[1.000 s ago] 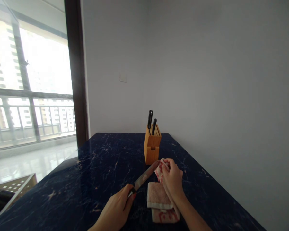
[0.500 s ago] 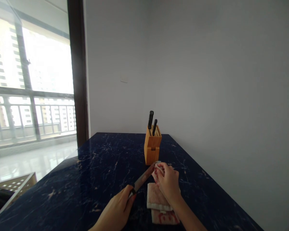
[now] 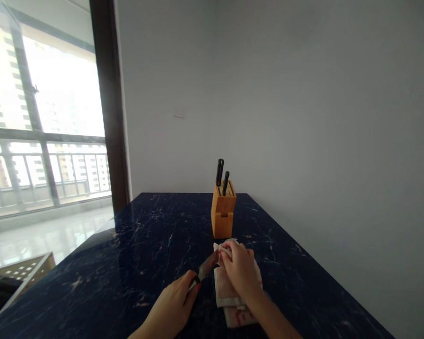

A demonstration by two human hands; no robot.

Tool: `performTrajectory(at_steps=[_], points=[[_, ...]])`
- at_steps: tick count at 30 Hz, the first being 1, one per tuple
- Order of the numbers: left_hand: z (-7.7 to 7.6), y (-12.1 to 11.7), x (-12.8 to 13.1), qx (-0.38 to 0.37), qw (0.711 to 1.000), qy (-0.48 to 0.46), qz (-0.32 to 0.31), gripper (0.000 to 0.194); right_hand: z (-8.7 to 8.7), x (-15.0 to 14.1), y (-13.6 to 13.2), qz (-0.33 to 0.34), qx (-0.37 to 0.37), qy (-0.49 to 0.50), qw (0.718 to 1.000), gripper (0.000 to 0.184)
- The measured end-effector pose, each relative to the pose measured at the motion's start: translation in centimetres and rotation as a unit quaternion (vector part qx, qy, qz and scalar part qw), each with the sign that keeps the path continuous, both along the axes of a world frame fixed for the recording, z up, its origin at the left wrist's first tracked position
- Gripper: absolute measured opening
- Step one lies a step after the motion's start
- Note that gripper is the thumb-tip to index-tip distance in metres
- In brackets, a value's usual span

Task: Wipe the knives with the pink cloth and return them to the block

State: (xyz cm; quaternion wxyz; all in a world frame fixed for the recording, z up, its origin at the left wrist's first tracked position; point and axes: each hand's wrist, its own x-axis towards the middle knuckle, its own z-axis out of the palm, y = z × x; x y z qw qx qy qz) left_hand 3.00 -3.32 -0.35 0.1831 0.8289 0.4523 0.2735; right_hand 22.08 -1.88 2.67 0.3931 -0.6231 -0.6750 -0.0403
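My left hand [image 3: 175,301] is closed around the dark handle of a kitchen knife [image 3: 207,266], whose blade points up and to the right. A pink and white towel [image 3: 228,285] lies partly on the table, with its upper part gathered in my right hand [image 3: 240,268]. My right fingers pinch that cloth around the far part of the blade, so the knife's tip is hidden. Just beyond the hands stands a wooden knife block [image 3: 223,216] with two black-handled knives [image 3: 220,172] in its slots.
The dark blue marbled table [image 3: 155,235] runs back to a grey wall [image 3: 304,117]. At the lower left, beside the table, is a beige perforated piece of furniture [image 3: 24,273]. A large window [image 3: 56,117] with a dark frame fills the left side.
My right hand has slid the cloth down the blade toward the handle, covering the tip that showed before. My left hand keeps its hold. The view has shifted slightly.
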Motion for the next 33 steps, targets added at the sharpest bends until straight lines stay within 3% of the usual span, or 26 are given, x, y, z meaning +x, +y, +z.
performTrajectory(at_steps=[5, 12, 17, 23, 29, 33], points=[[0.0, 0.0, -0.1, 0.003, 1.0, 0.001, 0.007, 0.017, 0.0, -2.1, -1.3, 0.067, -0.01, -0.021, 0.997, 0.01], [-0.1, -0.1, 0.0, 0.0, 1.0, 0.009, 0.009, 0.018, 0.4, -2.4, -1.5, 0.048, -0.015, -0.025, 0.998, 0.013], [-0.4, 0.1, 0.0, -0.001, 1.0, 0.004, 0.006, 0.017, 0.2, -3.3, -2.1, 0.117, -0.032, -0.028, 0.992, 0.016], [-0.4, 0.1, 0.1, -0.005, 1.0, 0.011, 0.007, 0.017, 0.0, -3.1, -2.0, 0.063, -0.006, -0.02, 0.998, 0.016], [-0.5, 0.2, 0.0, -0.004, 1.0, -0.001, 0.001, 0.015, 0.6, -3.6, -2.5, 0.133, -0.028, -0.019, 0.991, 0.016], [-0.7, 0.3, 0.0, -0.009, 1.0, -0.004, 0.009, 0.015, 0.5, -3.5, -2.3, 0.109, -0.024, -0.007, 0.994, 0.014]])
